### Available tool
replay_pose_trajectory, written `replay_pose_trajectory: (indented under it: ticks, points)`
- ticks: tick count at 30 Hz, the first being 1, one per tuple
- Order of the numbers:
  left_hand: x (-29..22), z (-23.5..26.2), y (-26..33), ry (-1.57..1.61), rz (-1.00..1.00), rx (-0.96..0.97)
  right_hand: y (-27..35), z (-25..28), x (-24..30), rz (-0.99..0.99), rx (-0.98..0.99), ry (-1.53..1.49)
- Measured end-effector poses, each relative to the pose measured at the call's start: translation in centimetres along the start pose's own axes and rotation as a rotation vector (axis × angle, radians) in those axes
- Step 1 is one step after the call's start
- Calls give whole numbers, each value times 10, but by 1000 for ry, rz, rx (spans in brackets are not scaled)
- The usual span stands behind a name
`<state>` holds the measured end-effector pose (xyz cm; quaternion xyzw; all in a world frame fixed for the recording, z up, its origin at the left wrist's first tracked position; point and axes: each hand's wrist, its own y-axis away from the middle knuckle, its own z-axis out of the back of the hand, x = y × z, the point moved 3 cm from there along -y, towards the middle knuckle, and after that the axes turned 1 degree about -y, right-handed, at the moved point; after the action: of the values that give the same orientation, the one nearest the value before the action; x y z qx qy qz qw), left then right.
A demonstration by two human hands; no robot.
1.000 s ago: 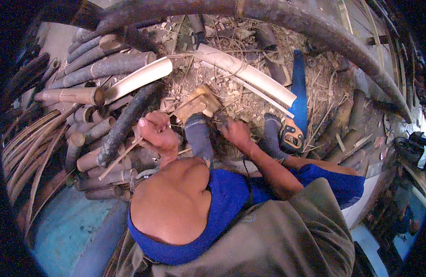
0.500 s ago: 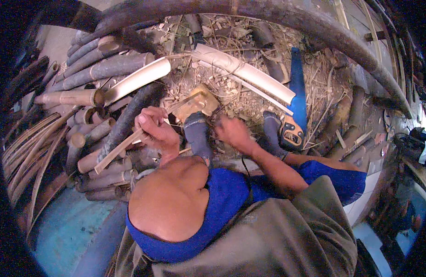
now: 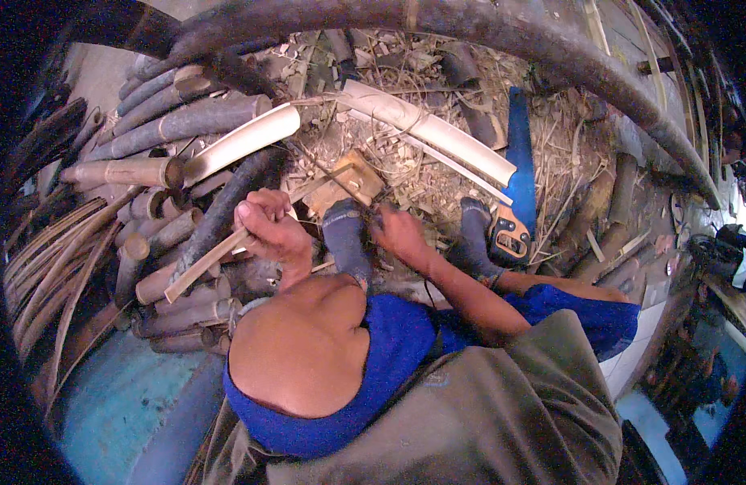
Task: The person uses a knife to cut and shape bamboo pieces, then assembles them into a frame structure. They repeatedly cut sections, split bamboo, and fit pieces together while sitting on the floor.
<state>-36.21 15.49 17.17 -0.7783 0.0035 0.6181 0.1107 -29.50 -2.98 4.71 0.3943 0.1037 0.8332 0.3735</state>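
My left hand (image 3: 272,226) is closed around a narrow bamboo strip (image 3: 203,268), whose near end sticks out to the lower left. The strip's far end rests over a small yellowish wooden block (image 3: 365,182) on the ground before my left foot. My right hand (image 3: 401,237) is closed, just right of that foot. From its fist a thin dark blade, seemingly a knife (image 3: 334,174), points to the upper left across the block; its handle is hidden in my fingers.
A blue handsaw (image 3: 521,162) lies by my right foot. Split bamboo pieces (image 3: 429,129) lie ahead amid shavings. Cut bamboo poles (image 3: 179,125) are piled at left, beside a bundle of long strips (image 3: 54,259). A thick pole (image 3: 486,32) spans the far side.
The blade has swung out to the upper left over the block and shows clearly now. My right hand has shifted slightly left. My left hand and the strip are nearly where they were.
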Motion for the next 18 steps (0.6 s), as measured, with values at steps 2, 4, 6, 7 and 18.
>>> replay_pose_trajectory:
  ticks: [2, 4, 6, 7, 18]
  points:
    - [1, 2, -4, 22, -9, 20, -5, 2, -4, -37, 20, -6]
    - [1, 3, -2, 20, -18, 43, 0, 8, 1, -8, 57, 6]
    - [-2, 0, 2, 2, -38, 66, 6, -3, 0, 80, 8, 18]
    - [1, 3, -3, 11, -10, 70, 7, -9, -2, 128, -20, 23]
    - [15, 6, -9, 455, 32, 241, -8, -31, -76, -32, -127, -71]
